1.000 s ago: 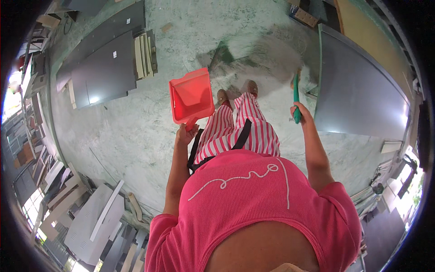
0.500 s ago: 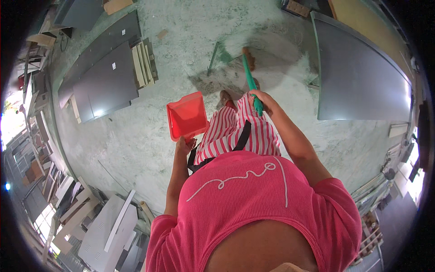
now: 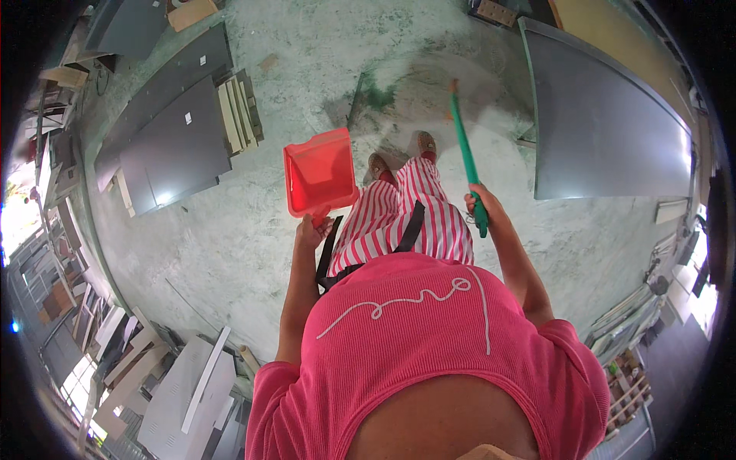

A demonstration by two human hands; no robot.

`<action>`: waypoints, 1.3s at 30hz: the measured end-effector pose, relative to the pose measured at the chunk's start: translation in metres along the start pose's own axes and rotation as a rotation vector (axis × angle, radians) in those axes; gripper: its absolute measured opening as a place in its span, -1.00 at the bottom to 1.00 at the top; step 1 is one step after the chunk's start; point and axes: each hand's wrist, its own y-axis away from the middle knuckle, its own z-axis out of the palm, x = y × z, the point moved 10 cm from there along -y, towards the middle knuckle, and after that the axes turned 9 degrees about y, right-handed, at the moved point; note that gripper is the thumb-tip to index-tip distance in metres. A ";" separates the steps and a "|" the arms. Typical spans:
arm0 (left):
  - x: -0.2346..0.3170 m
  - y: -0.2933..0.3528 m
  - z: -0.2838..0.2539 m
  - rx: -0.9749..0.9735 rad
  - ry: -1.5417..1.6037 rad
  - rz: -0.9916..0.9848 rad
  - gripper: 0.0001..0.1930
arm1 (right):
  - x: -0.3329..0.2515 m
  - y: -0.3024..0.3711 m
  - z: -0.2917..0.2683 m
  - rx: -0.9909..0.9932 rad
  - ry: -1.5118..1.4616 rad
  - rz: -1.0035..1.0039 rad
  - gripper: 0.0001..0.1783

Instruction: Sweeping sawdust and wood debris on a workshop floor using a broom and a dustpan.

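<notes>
My left hand is closed round the short handle of a red dustpan, held to the left of my legs with its open side facing away from me. On the other side, my right hand grips the green handle of a broom near its top end. The broom slants forward, and its orange-brown bristle end is small and blurred by the floor. I cannot tell whether the bristles touch the floor.
Grey-green concrete floor spreads around my feet. Dark panels with a stack of light strips lie left. At right lies a large grey panel. White boards stand in clutter at lower left.
My right hand and the broom have swung out to the right, away from my legs. The dustpan has risen slightly in the view, still in my left hand.
</notes>
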 end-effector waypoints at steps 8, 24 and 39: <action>-0.004 -0.005 0.008 -0.015 -0.085 -0.032 -0.59 | 0.005 -0.072 -0.125 0.056 -0.274 0.031 -0.78; -0.021 0.019 -0.005 0.116 -0.002 -0.046 -0.55 | -0.002 -0.152 0.036 0.062 0.103 -0.054 -0.84; -0.019 0.012 0.027 0.160 -0.035 0.008 -0.61 | -0.044 -0.029 0.060 -0.189 0.118 -0.038 -0.80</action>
